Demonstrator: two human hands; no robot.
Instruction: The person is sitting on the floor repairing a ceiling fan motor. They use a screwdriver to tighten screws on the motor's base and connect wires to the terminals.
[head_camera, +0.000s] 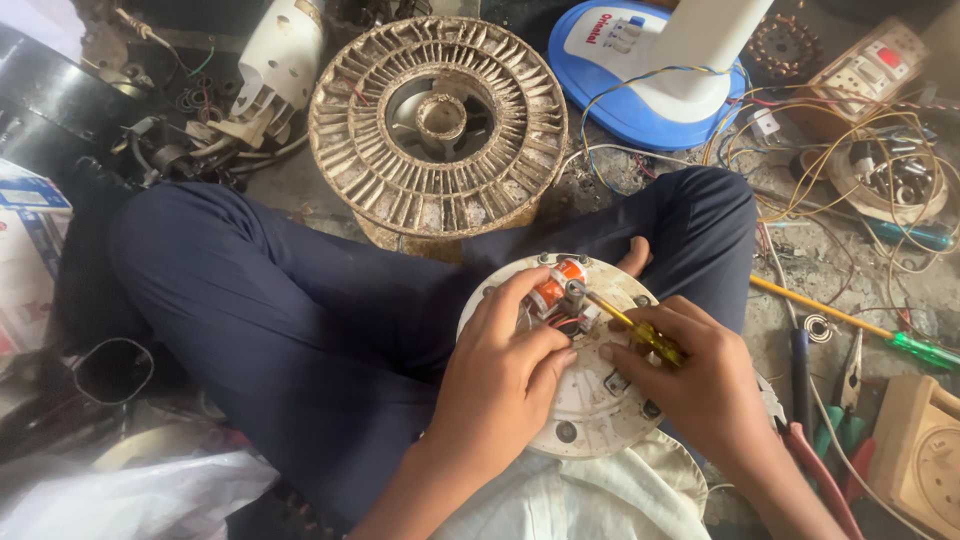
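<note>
A round white motor plate (590, 410) rests on my lap between my crossed legs. An orange copper coil (556, 284) and small metal parts sit near its top. My left hand (500, 375) lies on the plate, thumb and fingers steadying the parts beside the coil. My right hand (690, 375) grips a yellow-handled screwdriver (640, 332), whose tip touches the metal part next to the coil.
A dusty round fan grille (437, 125) lies on the floor ahead. A blue and white fan base (650, 70) sits at back right among tangled wires (830, 140). Pliers (835, 430), a green and yellow screwdriver (860, 325) and a beige box (920, 450) lie at right.
</note>
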